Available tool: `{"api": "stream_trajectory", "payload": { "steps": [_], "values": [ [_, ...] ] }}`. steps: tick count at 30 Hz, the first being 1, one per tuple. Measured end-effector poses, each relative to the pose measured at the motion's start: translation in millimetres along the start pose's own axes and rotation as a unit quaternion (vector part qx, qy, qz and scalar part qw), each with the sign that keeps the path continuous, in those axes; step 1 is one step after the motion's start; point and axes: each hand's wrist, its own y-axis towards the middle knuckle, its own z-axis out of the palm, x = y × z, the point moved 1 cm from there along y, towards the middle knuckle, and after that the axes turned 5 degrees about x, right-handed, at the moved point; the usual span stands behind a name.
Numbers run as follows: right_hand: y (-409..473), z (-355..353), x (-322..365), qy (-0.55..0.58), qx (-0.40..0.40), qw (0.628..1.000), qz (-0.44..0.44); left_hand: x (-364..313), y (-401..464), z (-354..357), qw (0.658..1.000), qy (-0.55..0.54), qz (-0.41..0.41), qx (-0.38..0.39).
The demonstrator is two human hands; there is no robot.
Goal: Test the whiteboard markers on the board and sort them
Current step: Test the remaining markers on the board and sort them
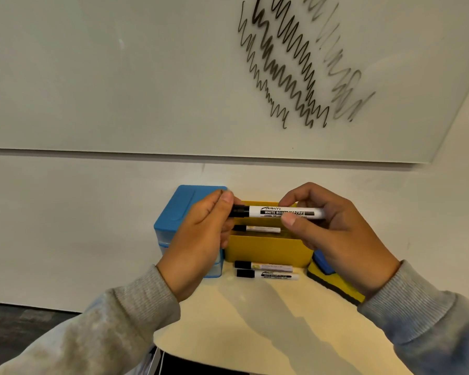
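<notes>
I hold a white whiteboard marker [279,212] level above the yellow bin [266,251]. My left hand [201,239] pinches its black cap, and my right hand [333,231] grips the white barrel. Another marker [257,228] lies inside the yellow bin. Two more capped markers [266,269] lie side by side on the table in front of the bin. The whiteboard [146,77] above carries several black zigzag test strokes [290,66] at its right.
A blue plastic drawer box [179,212] stands left of the yellow bin. A yellow and blue board eraser [328,277] lies at the right, partly under my right hand. The cream table [268,320] ends near the bottom; dark floor [16,326] shows at lower left.
</notes>
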Motion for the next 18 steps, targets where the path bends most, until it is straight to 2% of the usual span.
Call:
{"api": "stream_trajectory", "payload": {
  "steps": [3, 4, 7, 9, 13, 18],
  "values": [
    [-2.8, 3.1, -3.3, -0.054, 0.012, 0.998, -0.031, 0.3, -0.5, 3.4, 0.975, -0.187, -0.116, 0.027],
    [-4.8, 3.1, -3.6, -0.076, 0.016, 0.996, -0.041, 2.0, -0.5, 3.7, 0.973, -0.185, -0.134, 0.031],
    [-7.7, 1.9, -2.0, -0.151, 0.016, 0.986, -0.069, 10.0, 0.0, 1.7, 0.994, -0.002, -0.104, 0.016],
    [-8.2, 2.1, -1.9, -0.171, 0.015, 0.982, -0.073, 12.9, -0.2, 0.7, 0.995, 0.072, -0.074, 0.001],
    [-6.9, 6.5, -5.4, -0.074, 0.019, 0.996, -0.044, 11.7, -3.2, 3.6, 0.978, 0.196, 0.025, -0.062],
    [-5.3, 8.2, -9.2, 0.01, 0.023, 0.999, -0.022, 11.4, -4.7, 6.7, 0.963, 0.232, 0.101, -0.09]
  ]
}}
